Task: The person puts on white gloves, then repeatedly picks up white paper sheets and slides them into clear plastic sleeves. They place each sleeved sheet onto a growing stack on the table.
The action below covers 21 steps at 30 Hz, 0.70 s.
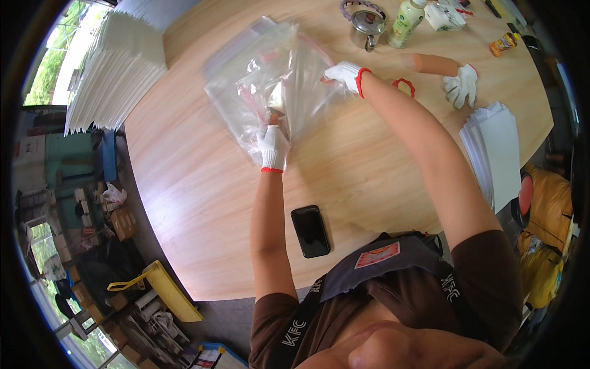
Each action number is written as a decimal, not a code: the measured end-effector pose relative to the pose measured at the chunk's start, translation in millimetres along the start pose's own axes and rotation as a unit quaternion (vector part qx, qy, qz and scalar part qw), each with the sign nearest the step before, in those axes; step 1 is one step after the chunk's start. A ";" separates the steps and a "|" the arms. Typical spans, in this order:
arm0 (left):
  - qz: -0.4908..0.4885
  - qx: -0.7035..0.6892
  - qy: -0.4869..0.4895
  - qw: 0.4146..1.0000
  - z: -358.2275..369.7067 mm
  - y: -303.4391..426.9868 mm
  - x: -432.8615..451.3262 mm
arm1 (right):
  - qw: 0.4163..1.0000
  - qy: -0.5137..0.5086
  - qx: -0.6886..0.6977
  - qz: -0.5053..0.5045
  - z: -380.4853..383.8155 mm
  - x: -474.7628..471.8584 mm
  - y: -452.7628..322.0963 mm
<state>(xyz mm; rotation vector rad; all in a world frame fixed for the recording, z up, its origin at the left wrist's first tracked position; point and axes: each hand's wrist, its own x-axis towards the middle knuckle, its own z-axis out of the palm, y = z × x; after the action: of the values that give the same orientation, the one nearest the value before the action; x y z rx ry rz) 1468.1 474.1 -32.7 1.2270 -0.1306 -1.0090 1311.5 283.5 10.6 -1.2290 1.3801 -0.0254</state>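
Several clear plastic bags (258,69) with pinkish-red strips lie overlapping on the wooden table (207,207). My left hand (273,143), in a white knit glove with a red cuff, rests at the lower part of the bags, its bare fingertips on the film; whether it pinches the film cannot be told. My right hand (345,76), gloved alike, is at the bags' right edge with the thumb and fingers closed on the film. A black smartphone (310,231) lies on the table nearer to me.
A tall stack of white sheets (120,69) stands at the left. At the right are a loose glove (461,86), white papers (498,147) and a red ring (405,86). A lidded metal cup (367,30), a green-labelled bottle (405,23) and a small orange bottle (504,44) stand farther back.
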 end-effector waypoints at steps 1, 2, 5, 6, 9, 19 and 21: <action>-0.005 -0.014 -0.007 1.000 2.1 3.5 -3.6 | 1.000 -0.024 0.018 -0.008 -5.8 8.0 2.4; -0.010 -0.027 -0.014 0.999 4.1 5.3 -5.4 | 0.998 -0.047 0.036 -0.017 -11.8 15.2 4.2; -0.002 0.006 -0.033 0.999 -8.4 -1.1 0.1 | 0.985 -0.085 0.142 -0.042 -0.4 6.0 0.1; 0.005 0.060 -0.035 0.998 -6.4 -0.8 -1.3 | 0.976 -0.088 0.192 -0.059 4.5 8.2 6.0; 0.090 0.311 -0.061 0.944 4.0 -1.4 -8.7 | 0.980 -0.060 0.189 -0.022 16.7 21.9 13.1; 0.318 0.768 -0.077 0.550 25.2 0.0 -18.7 | 0.991 -0.006 0.086 -0.103 8.6 48.9 39.7; 0.261 0.754 -0.096 0.595 28.5 6.2 -11.0 | 0.982 -0.026 0.135 -0.126 8.2 55.4 43.2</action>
<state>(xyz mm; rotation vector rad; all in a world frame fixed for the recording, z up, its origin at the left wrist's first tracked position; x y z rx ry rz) 1448.7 461.2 -11.9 2.3336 -1.7227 -0.2799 1306.7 271.7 -58.9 -1.1578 1.1254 -0.3452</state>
